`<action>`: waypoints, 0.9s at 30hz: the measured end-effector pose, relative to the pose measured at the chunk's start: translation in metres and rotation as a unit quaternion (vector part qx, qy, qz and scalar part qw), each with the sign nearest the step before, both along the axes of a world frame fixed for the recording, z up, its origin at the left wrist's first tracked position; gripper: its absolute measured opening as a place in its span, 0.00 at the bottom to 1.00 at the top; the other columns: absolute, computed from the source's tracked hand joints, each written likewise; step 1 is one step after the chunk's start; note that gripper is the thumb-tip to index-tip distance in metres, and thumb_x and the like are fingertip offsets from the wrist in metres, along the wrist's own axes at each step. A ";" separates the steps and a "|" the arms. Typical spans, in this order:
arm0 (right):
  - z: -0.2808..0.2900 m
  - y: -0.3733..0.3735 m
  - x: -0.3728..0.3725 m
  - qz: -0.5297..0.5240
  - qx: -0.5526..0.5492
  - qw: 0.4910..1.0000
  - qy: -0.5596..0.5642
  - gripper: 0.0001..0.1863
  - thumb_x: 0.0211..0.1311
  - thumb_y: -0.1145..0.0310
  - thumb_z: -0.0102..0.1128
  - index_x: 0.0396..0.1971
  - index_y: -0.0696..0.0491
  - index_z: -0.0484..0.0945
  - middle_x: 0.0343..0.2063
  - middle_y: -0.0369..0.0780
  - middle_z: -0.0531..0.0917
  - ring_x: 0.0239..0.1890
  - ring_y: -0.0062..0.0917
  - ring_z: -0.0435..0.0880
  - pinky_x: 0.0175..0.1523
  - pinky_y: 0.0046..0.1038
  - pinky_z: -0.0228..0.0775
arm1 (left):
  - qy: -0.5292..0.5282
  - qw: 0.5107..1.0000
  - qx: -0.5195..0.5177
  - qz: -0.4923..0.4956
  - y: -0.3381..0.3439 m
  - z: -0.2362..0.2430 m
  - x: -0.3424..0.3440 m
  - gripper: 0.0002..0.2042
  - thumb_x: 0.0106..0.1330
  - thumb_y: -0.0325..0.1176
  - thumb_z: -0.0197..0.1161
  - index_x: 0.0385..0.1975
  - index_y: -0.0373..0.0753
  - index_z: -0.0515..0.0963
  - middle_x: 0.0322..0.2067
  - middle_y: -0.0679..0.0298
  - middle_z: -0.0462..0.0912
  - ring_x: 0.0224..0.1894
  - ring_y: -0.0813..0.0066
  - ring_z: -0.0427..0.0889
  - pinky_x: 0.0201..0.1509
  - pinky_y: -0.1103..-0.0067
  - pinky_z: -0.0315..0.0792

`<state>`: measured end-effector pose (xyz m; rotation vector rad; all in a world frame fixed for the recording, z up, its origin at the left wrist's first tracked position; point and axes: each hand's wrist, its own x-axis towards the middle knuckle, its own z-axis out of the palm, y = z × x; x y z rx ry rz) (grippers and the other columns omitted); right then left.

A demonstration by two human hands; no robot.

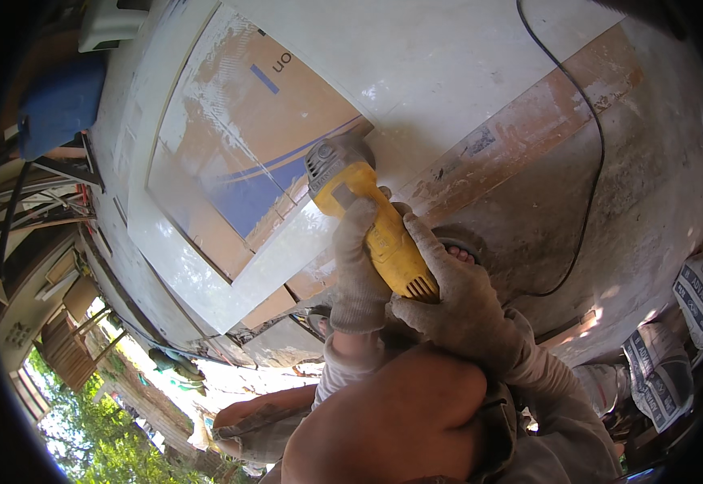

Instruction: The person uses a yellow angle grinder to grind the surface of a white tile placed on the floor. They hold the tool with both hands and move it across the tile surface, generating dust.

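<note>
A yellow angle grinder (392,242) with a grey head is tilted across the middle of the view, its head over the edge of a dusty brown-and-blue cardboard sheet (230,121). My left hand (355,266), in a dirty knit glove, wraps around the grinder's body behind the head. My right hand (464,294), gloved too, grips its rear part. A pale board strip (263,282) lies along the cardboard's lower edge; whether the disc touches either is hidden. My bare knee (384,411) is below my hands, and some bare toes (460,254) show beside the grinder.
A black cable (598,161) curves over the concrete floor (650,202) on the right. Printed sacks (654,375) lie at the lower right. A blue plastic object (57,105), dark metal frames and wooden furniture (69,347) stand along the left. A long brown strip (521,129) lies at upper right.
</note>
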<state>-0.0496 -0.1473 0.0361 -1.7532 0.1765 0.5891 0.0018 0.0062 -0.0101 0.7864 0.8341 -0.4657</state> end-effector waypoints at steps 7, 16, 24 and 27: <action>-0.001 0.005 0.001 0.009 0.030 0.999 0.010 0.54 0.60 0.65 0.71 0.85 0.53 0.52 0.44 0.53 0.88 0.47 0.50 0.89 0.58 0.48 0.76 | 0.009 1.000 0.012 0.022 0.004 0.006 -0.003 0.26 0.70 0.50 0.73 0.56 0.33 0.78 0.41 0.55 0.85 0.41 0.64 0.88 0.46 0.69 0.87; 0.000 -0.002 -0.003 -0.013 -0.025 0.999 -0.018 0.50 0.58 0.70 0.75 0.80 0.62 0.60 0.69 0.57 0.78 0.68 0.50 0.82 0.70 0.43 0.74 | 0.005 0.999 -0.046 -0.009 0.000 -0.005 0.002 0.23 0.73 0.43 0.68 0.60 0.35 0.74 0.44 0.52 0.86 0.45 0.62 0.88 0.51 0.67 0.87; 0.005 -0.002 -0.006 -0.013 -0.019 1.000 -0.008 0.50 0.57 0.73 0.75 0.80 0.61 0.61 0.65 0.58 0.81 0.66 0.53 0.84 0.68 0.43 0.77 | 0.008 0.999 -0.050 -0.003 0.003 0.003 -0.003 0.24 0.74 0.44 0.68 0.61 0.34 0.74 0.44 0.52 0.86 0.45 0.63 0.89 0.51 0.67 0.87; 0.002 -0.002 -0.006 -0.015 -0.015 1.000 -0.003 0.53 0.58 0.66 0.73 0.83 0.56 0.56 0.59 0.60 0.82 0.60 0.54 0.85 0.72 0.50 0.68 | 0.002 0.999 -0.051 -0.006 0.000 0.001 0.000 0.24 0.74 0.44 0.68 0.60 0.34 0.74 0.44 0.52 0.86 0.44 0.63 0.89 0.51 0.67 0.87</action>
